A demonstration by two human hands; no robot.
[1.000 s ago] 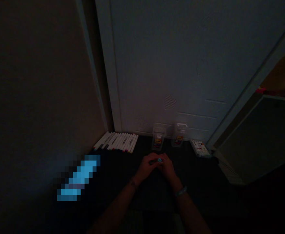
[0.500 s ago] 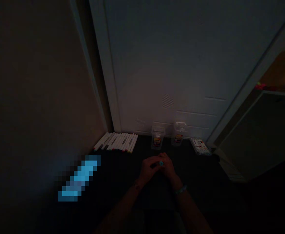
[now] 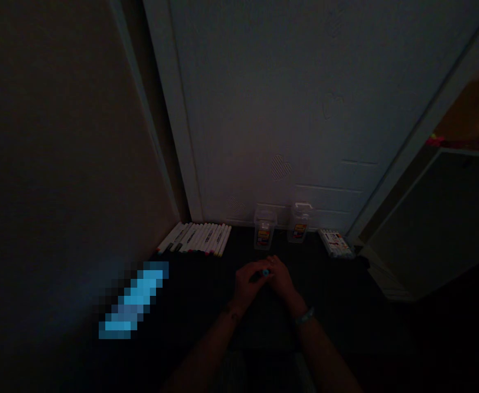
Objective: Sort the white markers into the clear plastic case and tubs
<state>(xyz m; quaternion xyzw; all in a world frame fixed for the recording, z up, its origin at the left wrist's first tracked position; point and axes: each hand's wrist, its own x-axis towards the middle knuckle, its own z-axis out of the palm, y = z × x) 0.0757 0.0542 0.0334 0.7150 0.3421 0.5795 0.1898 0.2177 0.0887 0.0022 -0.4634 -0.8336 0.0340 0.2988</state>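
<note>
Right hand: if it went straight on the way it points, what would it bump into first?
Probably the left clear plastic container by the door. The right hand, sharing a blue-tipped marker with the left hand, points that way; the dark picture leaves depth unsure.

Left hand: the left hand [image 3: 247, 284] is curled, its fingers closed on a small marker with a light blue end [image 3: 266, 272].
Right hand: the right hand [image 3: 282, 281] is pressed against the left, and the same marker is gripped by its fingers; a pale wristband [image 3: 305, 316] is worn at the wrist.
Surface: a dark floor [image 3: 346, 295] is seen under both hands.
Far left: a row of white marker pens [image 3: 196, 239] is laid side by side at the foot of a white panelled door [image 3: 284, 109].
Far middle: a clear plastic tub with a coloured label [image 3: 263, 229] and a second clear plastic tub [image 3: 299, 222] are stood upright, near each other.
Far right: a flat pack of pens [image 3: 335, 244] is laid down.
</note>
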